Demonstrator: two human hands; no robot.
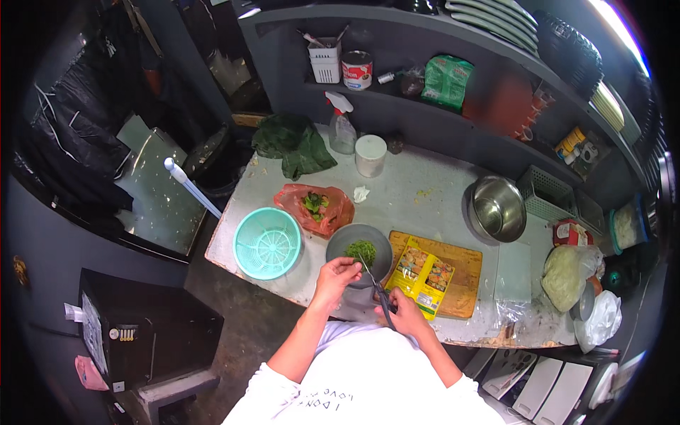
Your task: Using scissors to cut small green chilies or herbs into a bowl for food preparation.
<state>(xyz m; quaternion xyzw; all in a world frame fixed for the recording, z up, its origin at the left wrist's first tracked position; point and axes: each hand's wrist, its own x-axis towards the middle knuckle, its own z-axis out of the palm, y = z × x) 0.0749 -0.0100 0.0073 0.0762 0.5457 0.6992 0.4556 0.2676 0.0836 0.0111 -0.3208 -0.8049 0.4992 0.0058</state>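
Black-handled scissors (383, 300) are gripped in my right hand (405, 313), with their blades pointing up and left over a grey bowl (338, 241). At the bowl's near edge, the fingers of my left hand (338, 279) pinch a small green piece beside the blade tips; its exact kind is unclear. Finely cut greens (363, 251) lie in the bowl. Right of the bowl, a yellow printed packet (421, 273) rests on a wooden cutting board (467, 281). A red plastic bag (337, 210) behind the bowl holds leafy greens (315, 204).
A turquoise plastic colander (267, 243) stands at the left. Farther back are a spray bottle (342, 127), a white tub (371, 155) and a dark green cloth or bag (292, 143). A steel bowl (497, 208) and filled plastic bags (568, 276) are at the right, below a loaded shelf (393, 101).
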